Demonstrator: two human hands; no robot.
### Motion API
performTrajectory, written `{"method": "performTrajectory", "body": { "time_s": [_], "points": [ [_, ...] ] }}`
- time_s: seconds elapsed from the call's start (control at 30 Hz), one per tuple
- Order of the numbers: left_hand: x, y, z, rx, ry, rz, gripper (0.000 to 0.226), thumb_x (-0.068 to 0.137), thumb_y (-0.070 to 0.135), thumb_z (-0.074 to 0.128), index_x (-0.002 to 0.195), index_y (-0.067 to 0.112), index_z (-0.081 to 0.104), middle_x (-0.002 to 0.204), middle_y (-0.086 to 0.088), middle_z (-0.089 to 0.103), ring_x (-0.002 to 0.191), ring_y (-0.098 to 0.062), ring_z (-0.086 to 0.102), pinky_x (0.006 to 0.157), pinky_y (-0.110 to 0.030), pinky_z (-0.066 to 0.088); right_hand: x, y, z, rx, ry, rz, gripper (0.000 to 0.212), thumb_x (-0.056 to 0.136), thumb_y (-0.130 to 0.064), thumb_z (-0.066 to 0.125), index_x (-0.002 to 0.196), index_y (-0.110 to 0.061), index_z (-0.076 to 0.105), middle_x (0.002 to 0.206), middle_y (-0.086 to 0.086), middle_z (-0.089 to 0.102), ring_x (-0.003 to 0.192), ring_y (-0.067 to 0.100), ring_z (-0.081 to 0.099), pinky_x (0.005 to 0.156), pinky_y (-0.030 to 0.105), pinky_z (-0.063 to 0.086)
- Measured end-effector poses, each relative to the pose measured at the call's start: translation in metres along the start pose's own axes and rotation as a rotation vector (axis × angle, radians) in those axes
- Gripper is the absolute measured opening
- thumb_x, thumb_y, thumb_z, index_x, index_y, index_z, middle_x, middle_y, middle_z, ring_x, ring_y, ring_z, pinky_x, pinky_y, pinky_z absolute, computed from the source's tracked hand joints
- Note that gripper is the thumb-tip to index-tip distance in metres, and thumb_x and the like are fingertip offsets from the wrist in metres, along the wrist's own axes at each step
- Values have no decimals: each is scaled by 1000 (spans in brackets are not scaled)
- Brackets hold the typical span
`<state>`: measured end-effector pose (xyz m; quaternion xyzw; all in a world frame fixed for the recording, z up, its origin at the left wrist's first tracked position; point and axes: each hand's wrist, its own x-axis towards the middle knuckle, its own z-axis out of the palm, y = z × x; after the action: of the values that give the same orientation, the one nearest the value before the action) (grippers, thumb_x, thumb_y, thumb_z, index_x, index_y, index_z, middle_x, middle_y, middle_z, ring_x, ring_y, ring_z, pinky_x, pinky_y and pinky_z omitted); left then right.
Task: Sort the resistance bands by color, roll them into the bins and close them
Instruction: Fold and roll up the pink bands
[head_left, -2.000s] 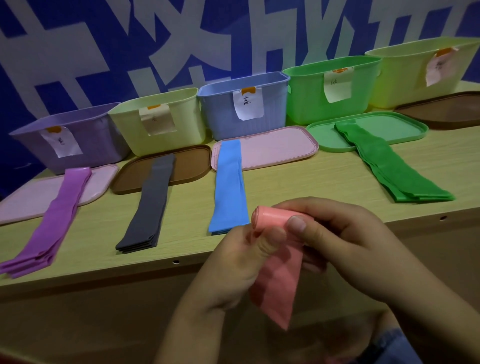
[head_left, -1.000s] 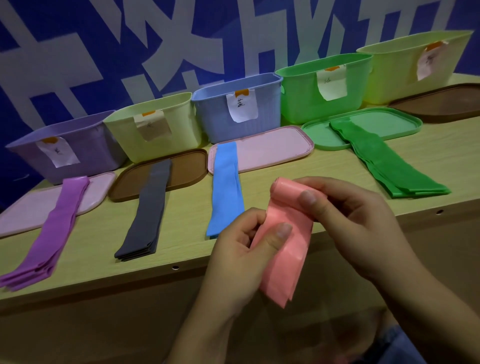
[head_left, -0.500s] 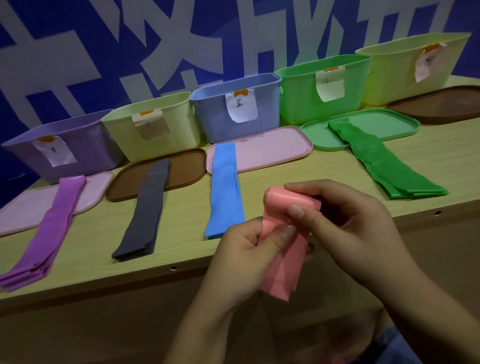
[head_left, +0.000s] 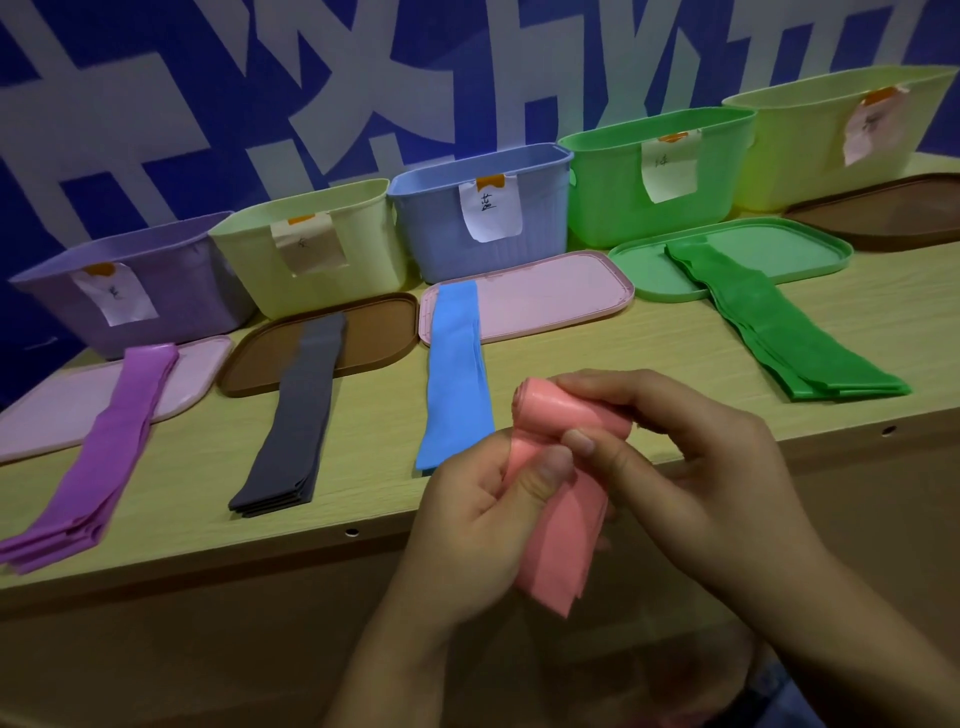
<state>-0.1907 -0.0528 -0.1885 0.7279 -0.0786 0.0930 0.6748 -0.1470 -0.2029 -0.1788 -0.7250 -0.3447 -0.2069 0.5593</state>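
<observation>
A: Head view: both hands, left (head_left: 483, 499) and right (head_left: 691, 467), pinch the pink band (head_left: 563, 488) above the counter (head_left: 623, 353) edge.

B: Soft, springy; hold the roll itself, or it uncoils.

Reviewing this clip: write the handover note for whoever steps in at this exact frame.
Both hands, left hand and right hand, grip the pink band, top end rolled, tail hanging loose in front of the table edge.
On the table: purple bands, grey bands, blue bands, green bands, all flat, unrolled.
Done: colors sorted.
Left: finish the pink roll, roll the rest, bin them, close all five bins.
</observation>
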Motion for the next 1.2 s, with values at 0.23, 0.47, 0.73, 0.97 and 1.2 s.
{"method": "performTrajectory", "body": {
  "time_s": [0.23,0.47,0.73,0.97,1.2],
  "points": [
    [2,-4,6,-7,161,-42,73,55,81,63,80,13,67,72,-18,68,68,-39,68,60,-55,57,-3,10,8,-43,-76,-82,33,80,-28,64,110,-15,67,112,-10,66,109,-3,58,90,12,44],
    [3,0,2,-87,94,-63,29,78,42,66,83,14,71,75,-7,74,64,-23,71,57,-29,57,2,8,-7,491,-304,357,41,79,-32,67,120,-31,60,117,-11,66,104,5,63,69,20,54],
    [8,-9,-7,-111,-84,-68,47,57,64,76,93,33,75,91,1,75,85,-13,70,72,-24,55,4,6,-5,387,-230,343,28,76,-23,65,103,-30,69,102,-11,72,95,9,67,76,26,56],
    [13,-16,-9,-465,-331,-245,54,69,53,74,106,15,71,103,-20,70,96,-36,68,83,-47,56,15,1,-16,465,-183,335,24,75,-25,68,98,-27,74,98,-5,73,88,9,68,71,23,55],
    [13,-14,-4,-596,-507,-335,73,80,68,50,124,10,60,103,-13,70,94,-25,68,89,-39,52,30,8,-26,605,-472,393,47,73,-50,70,105,-16,72,80,15,64,70,23,54,62,28,44]
  ]
}}
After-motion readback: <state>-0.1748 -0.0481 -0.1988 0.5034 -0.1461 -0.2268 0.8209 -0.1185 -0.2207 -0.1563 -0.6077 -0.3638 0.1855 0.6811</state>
